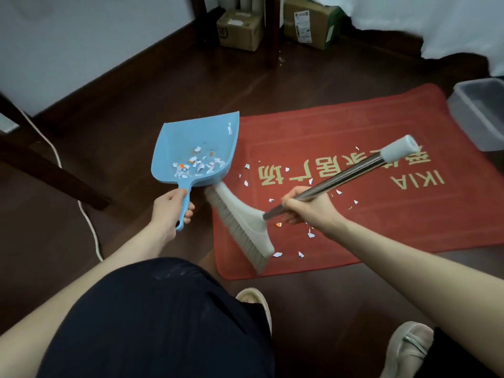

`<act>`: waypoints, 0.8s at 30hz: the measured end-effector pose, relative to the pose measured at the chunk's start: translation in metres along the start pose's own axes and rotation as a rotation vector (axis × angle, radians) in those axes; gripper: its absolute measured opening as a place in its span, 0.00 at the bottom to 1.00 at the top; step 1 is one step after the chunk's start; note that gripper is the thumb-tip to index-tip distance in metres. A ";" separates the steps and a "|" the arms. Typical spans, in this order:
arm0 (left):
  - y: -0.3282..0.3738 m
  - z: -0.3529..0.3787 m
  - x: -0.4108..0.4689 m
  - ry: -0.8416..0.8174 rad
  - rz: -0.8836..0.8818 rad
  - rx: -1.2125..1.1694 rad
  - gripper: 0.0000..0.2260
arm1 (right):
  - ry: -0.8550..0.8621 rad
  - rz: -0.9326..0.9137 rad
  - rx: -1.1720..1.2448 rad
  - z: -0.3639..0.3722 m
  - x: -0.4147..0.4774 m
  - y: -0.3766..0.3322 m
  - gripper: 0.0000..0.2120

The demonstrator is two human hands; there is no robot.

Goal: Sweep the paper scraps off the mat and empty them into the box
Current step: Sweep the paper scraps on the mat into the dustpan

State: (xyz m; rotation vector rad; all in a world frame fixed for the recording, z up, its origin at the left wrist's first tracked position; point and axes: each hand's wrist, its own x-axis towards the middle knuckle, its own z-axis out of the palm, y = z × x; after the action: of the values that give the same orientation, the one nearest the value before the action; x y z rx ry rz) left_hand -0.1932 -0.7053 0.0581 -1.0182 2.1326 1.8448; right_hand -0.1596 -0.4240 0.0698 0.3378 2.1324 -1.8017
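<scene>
A red mat [381, 126] with gold lettering lies on the dark wooden floor. Small paper scraps [311, 235] are scattered over its near left part. My left hand [171, 207] grips the handle of a blue dustpan [188, 137], held off the mat's left edge, with several scraps [196, 165] gathered near its handle end. My right hand [308, 207] holds the metal handle of a grey broom [242, 222], whose bristles rest on the mat's left side just below the dustpan. A translucent grey box [482, 113] stands at the mat's far right corner.
Two cardboard boxes [240, 30] sit at the back by dark furniture legs [272, 36]. A dark wooden leg [41, 162] and a white cable [90, 222] lie at the left. My knees and slippers [256, 304] are at the bottom.
</scene>
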 end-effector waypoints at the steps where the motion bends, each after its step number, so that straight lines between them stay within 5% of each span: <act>1: 0.001 0.000 0.001 -0.004 0.005 0.013 0.05 | 0.020 0.000 -0.068 -0.004 0.002 0.004 0.06; 4: 0.002 -0.002 0.004 -0.022 0.012 0.032 0.07 | 0.193 -0.042 -0.213 -0.020 0.006 0.004 0.06; 7: 0.003 -0.001 0.006 -0.007 0.002 0.027 0.08 | 0.274 -0.090 -0.079 -0.036 0.000 -0.007 0.05; 10: 0.004 0.004 0.004 0.007 -0.013 0.015 0.08 | 0.181 -0.070 0.048 -0.029 -0.011 -0.014 0.05; 13: 0.007 0.013 -0.002 -0.005 -0.016 0.003 0.08 | 0.053 -0.023 -0.134 -0.015 -0.013 0.000 0.07; 19: 0.006 0.008 -0.009 -0.043 0.000 0.074 0.07 | 0.265 -0.093 -0.283 -0.058 -0.005 -0.012 0.07; 24: 0.006 0.019 -0.015 -0.077 0.002 0.087 0.06 | 0.104 -0.047 -0.075 -0.055 -0.024 -0.019 0.07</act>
State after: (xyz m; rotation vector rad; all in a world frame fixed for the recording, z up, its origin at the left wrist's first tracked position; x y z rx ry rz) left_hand -0.1913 -0.6822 0.0666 -0.9112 2.1492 1.7455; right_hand -0.1504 -0.3721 0.1049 0.3742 2.2902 -1.7599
